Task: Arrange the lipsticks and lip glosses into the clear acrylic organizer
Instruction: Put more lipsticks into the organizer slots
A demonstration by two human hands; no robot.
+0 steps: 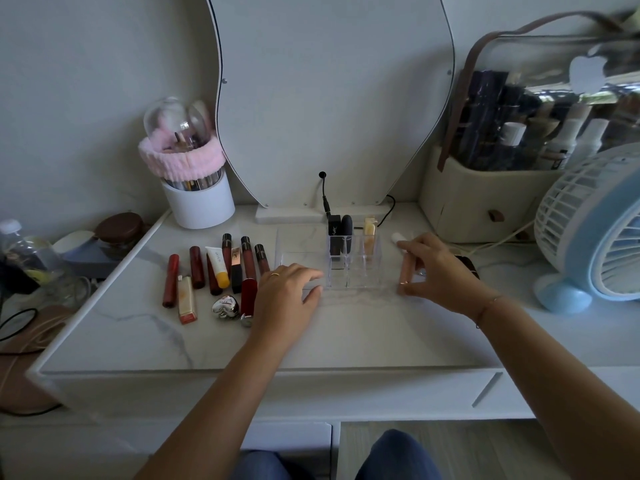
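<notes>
The clear acrylic organizer (360,271) stands mid-table. Its back slots hold a black square lipstick (334,233), a dark rounded tube (346,233) and a pale yellow gloss (370,233). My right hand (436,268) is just right of the organizer, shut on a pink lip gloss tube (404,271) with a white cap, held upright with its base near the table. My left hand (287,289) lies flat at the organizer's front left corner, holding nothing. Several red and dark lipsticks and glosses (214,271) lie in a row to the left.
A silver heart-shaped case (225,307) lies by the row. A white brush cup with a pink band (197,195) stands at the back left. The mirror (332,98) and its cable are behind the organizer. A blue fan (595,226) and a cosmetics case (502,161) stand at the right.
</notes>
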